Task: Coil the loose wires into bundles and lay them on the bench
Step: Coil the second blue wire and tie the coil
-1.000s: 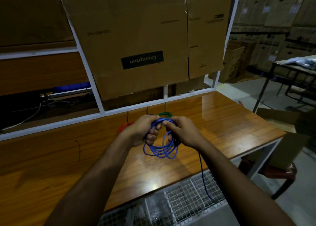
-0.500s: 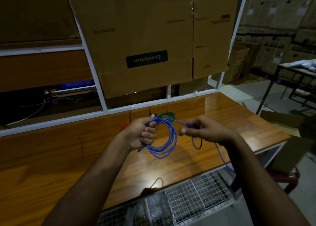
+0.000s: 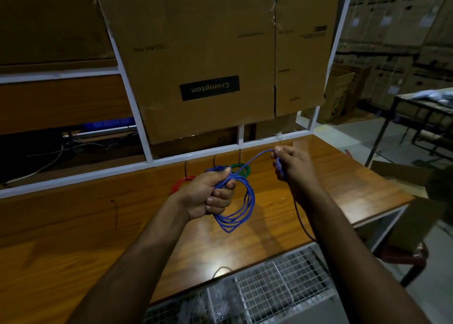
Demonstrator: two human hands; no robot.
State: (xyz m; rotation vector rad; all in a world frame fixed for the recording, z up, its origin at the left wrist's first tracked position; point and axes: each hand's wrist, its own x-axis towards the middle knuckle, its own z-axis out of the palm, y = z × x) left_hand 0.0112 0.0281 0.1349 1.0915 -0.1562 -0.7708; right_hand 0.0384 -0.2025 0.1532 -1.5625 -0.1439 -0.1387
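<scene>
We see the left hand with its grip clamped round the gathered top of a blue wire coil, whose loops hang just above the wooden desk. From that fist one strand runs up and right to the right hand, whose fingers pinch it; the wire's tail drops past the right wrist over the desk's front edge. Behind the hands, a red wire bundle and a green wire bundle lie on the desk near the white frame, below a Crompton carton.
</scene>
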